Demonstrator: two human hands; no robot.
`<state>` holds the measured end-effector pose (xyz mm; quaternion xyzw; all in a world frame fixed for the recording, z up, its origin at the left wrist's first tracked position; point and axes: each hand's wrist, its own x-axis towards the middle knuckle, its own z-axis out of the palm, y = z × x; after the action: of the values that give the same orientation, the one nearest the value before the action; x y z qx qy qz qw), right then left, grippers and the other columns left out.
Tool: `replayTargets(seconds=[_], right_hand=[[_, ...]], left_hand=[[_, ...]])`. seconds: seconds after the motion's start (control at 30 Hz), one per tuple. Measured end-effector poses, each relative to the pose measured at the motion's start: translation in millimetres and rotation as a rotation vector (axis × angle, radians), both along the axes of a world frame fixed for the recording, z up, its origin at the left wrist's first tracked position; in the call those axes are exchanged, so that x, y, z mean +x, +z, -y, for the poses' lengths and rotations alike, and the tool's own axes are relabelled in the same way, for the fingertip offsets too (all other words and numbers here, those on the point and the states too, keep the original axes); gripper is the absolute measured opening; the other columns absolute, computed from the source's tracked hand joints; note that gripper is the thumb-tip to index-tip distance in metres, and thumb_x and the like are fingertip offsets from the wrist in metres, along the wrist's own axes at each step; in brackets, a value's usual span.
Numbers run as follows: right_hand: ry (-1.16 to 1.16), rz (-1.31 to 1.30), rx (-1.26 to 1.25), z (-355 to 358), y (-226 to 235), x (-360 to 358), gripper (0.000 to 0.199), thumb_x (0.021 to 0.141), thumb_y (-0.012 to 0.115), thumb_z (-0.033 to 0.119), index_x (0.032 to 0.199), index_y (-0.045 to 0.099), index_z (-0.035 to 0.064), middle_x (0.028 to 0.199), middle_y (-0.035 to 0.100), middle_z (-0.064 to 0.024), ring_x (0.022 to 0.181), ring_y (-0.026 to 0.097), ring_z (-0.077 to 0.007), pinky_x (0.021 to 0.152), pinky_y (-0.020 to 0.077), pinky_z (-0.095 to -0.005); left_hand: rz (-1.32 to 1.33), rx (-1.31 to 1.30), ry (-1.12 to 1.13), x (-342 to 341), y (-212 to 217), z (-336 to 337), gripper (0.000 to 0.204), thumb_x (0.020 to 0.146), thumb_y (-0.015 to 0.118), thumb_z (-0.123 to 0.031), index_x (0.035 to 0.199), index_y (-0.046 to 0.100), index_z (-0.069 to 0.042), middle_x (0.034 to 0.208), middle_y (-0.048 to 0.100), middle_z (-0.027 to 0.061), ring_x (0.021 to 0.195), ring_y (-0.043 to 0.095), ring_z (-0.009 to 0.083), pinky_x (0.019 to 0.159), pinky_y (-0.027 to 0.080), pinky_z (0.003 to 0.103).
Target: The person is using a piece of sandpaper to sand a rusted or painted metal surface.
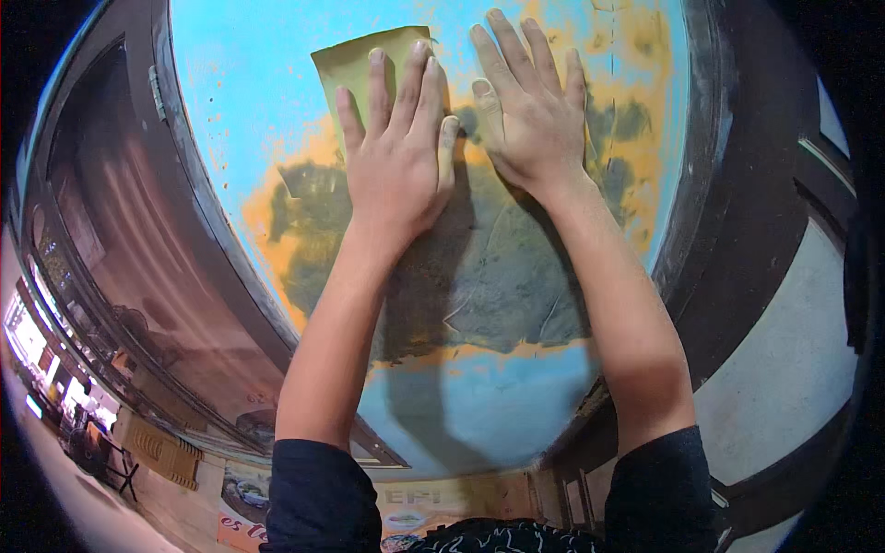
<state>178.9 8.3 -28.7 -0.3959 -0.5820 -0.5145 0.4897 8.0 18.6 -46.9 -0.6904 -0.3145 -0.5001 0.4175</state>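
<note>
Sandpaper sheet (355,69) lies at 11 o'clock on the blue painted panel (240,83), pinned flat under my left hand (396,161), fingers spread. Right hand (530,115) presses bare beside it, fingers extended. Step, probably: sanding the worn patch (498,276). Next stroke needs even pressure.

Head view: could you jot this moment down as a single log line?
left hand: flat on yellowish sheet of sandpaper | right hand: flat beside it | surface: blue painted panel worn to orange and grey
</note>
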Motion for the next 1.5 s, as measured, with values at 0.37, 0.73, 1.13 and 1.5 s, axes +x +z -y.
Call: replayTargets(seconds=[0.37,0.73,1.13,1.5], right_hand=[[0.022,-0.054,0.017,-2.4,-2.6,29.6,0.051,0.106,0.045,0.033,0.155,0.046,0.0229,0.164,0.039,0.0023,0.151,0.034,-0.0258,0.123,0.0173,-0.0584],[0.049,-0.047,0.026,-0.1,-6.9,57.3,0.052,0.103,0.051,0.033,0.153,0.05,0.023,0.163,0.041,0.0017,0.149,0.036,-0.0269,0.122,0.0176,-0.0606],[0.007,-0.053,0.01,2.8,-8.0,81.6,0.053,0.102,0.051,0.031,0.155,0.048,0.0236,0.163,0.041,0.0022,0.15,0.035,-0.0263,0.123,0.0168,-0.0597],[0.0,-0.041,0.057,4.0,1.6,131.9,0.05,0.106,0.044,0.033,0.154,0.049,0.0205,0.163,0.041,-0.0006,0.151,0.034,-0.0282,0.124,0.0213,-0.0539]], left_hand=[[0.019,0.119,0.001,22.8,27.0,-3.3,0.056,0.105,0.048,-0.027,0.158,0.042,-0.011,0.169,0.033,0.0013,0.159,0.019,0.0302,0.125,0.01,0.058],[-0.011,0.113,0.004,62.4,24.6,-1.5,0.053,0.106,0.048,-0.029,0.156,0.044,-0.012,0.168,0.034,0.0005,0.159,0.019,0.0311,0.125,0.01,0.059],[0.027,0.042,-0.017,85.9,5.2,5.6,0.057,0.105,0.049,-0.028,0.159,0.041,-0.012,0.169,0.033,0.0009,0.159,0.019,0.0303,0.125,0.006,0.06],[0.035,0.052,-0.056,113.4,0.3,6.9,0.055,0.106,0.049,-0.027,0.158,0.041,-0.01,0.169,0.033,0.0031,0.159,0.018,0.0328,0.125,0.008,0.059]])
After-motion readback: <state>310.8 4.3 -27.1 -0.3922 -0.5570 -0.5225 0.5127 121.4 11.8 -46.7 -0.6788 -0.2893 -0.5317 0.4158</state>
